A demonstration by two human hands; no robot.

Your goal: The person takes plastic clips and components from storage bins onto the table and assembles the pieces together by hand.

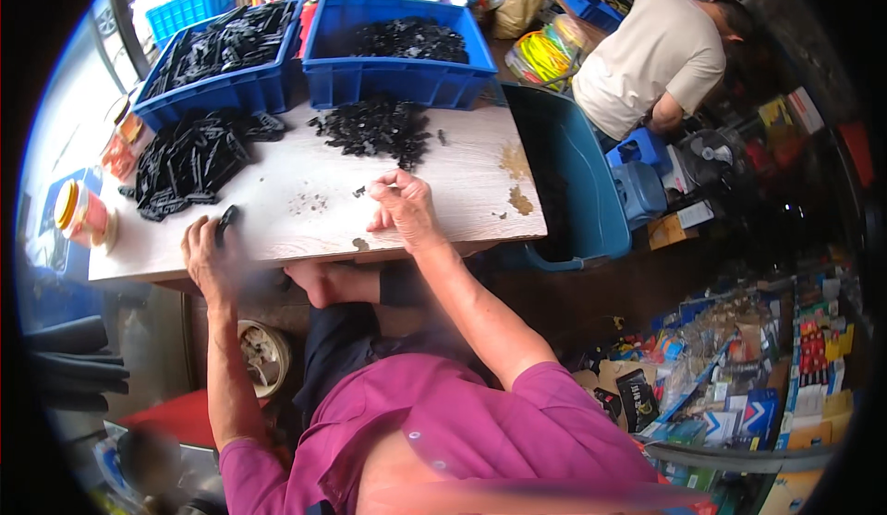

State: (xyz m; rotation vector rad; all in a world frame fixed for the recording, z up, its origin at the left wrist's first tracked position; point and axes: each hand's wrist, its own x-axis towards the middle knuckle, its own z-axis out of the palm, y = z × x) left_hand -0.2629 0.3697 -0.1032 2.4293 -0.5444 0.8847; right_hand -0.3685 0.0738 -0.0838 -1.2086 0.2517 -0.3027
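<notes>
My left hand (207, 258) is at the table's front left, thumb and fingers closed on a black plastic part (225, 225). Farther right, my right hand (404, 208) hovers over or rests on the tabletop with its fingers curled together; what they pinch, if anything, is hidden. Just left of those fingers lies a small black piece (360, 192). A heap of long black plastic parts (194, 159) spreads beyond my left hand. Beyond my right hand is a pile of small black pieces (374, 129). Both heaps rest on the pale wood-grain table (286, 229).
At the table's back stand a blue crate (217, 87) of long black parts and another blue crate (397, 85) of small ones. A jar (85, 215) stands at the left edge. Right of the table is a large teal bin (591, 196); beyond it a person (651, 58) bends away.
</notes>
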